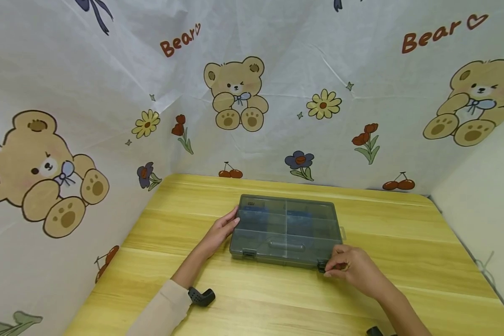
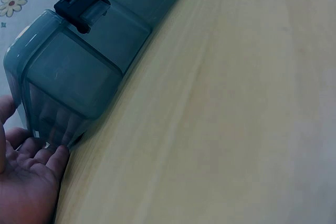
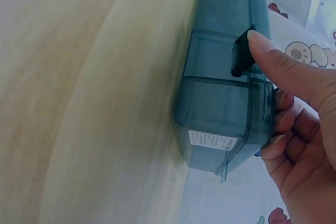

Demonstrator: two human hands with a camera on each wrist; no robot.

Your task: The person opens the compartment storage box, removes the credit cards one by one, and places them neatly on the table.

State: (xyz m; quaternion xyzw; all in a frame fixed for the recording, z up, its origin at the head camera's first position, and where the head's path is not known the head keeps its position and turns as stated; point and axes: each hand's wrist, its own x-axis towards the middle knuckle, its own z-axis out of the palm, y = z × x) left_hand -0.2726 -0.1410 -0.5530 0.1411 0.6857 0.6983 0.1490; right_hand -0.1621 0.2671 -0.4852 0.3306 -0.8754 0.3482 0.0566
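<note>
A translucent dark grey plastic compartment box (image 1: 262, 240) lies lid-up on the wooden table. Through its lid show dividers and blue items (image 1: 300, 223), too blurred to identify. My left hand (image 1: 218, 235) holds the box's left side, the thumb near the lid edge and the fingers against the side wall. At the front right corner my right hand (image 1: 354, 268) grips a black latch (image 3: 242, 53). Its thumb presses the latch, which tilts out from the wall, while the other fingers curl against the lid. The front left latch (image 2: 81, 6) lies against the box.
The yellow wood-grain table (image 1: 277, 298) extends around the box. A white cloth printed with bears and flowers (image 1: 277, 140) hangs behind it and along the left. A small clear tab (image 1: 342, 233) sticks out from the box's right side. A white label (image 3: 212, 140) is on that side.
</note>
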